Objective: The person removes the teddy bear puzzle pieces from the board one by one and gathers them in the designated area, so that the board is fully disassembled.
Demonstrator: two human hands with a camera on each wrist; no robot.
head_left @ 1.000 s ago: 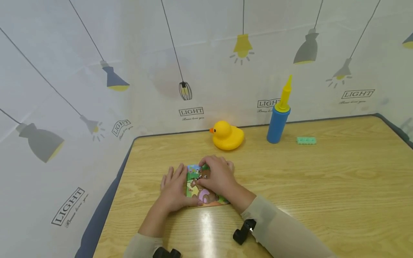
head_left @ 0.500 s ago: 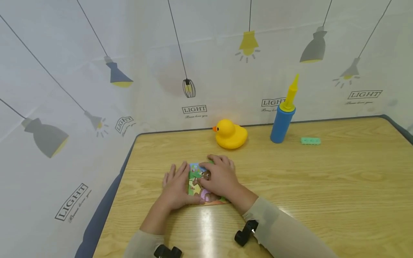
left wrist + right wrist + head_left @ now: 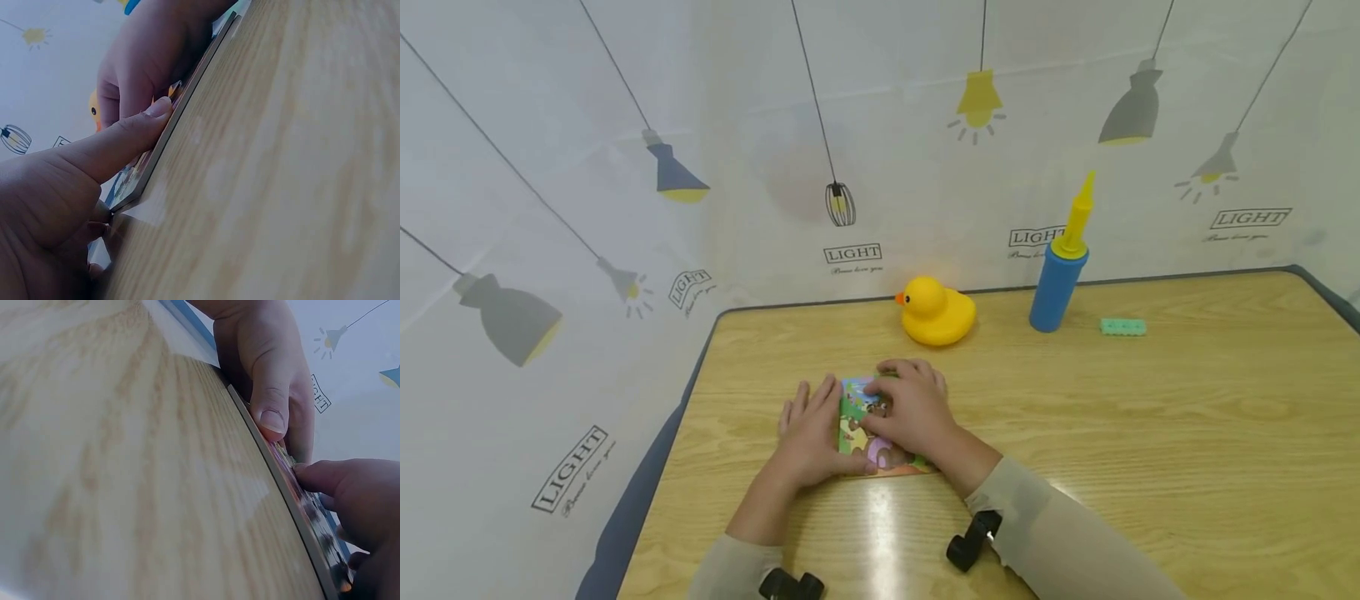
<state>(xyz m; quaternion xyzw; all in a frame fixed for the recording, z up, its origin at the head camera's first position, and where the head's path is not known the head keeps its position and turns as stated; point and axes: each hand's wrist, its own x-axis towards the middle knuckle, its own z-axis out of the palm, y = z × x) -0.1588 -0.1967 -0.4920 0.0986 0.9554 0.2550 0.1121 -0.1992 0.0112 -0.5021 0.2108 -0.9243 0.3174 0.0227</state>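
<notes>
A thin picture board (image 3: 857, 437), a jigsaw puzzle with a cartoon bear on it, lies flat on the wooden table. My left hand (image 3: 808, 437) rests along its left side, fingers extended, with the thumb (image 3: 134, 128) on top near the front edge. From the right, my right hand (image 3: 913, 408) reaches over the board and covers much of its right part. Its thumb (image 3: 319, 475) and index finger bend down onto a puzzle piece (image 3: 878, 407) at the bear's head; the other fingers spread toward the board's back corner.
A yellow rubber duck (image 3: 936, 312) sits behind the board. To its right stands a blue hand pump (image 3: 1054, 287) with a yellow nozzle, beside a mint green toy brick (image 3: 1123, 327). White sheeting (image 3: 760, 150) printed with lamps hangs around the table (image 3: 1112, 417).
The whole view has shifted slightly. My right thumb and index have moved a little on the board, and the piece at the bear's head sits more in line with the picture. My left hand stays.
</notes>
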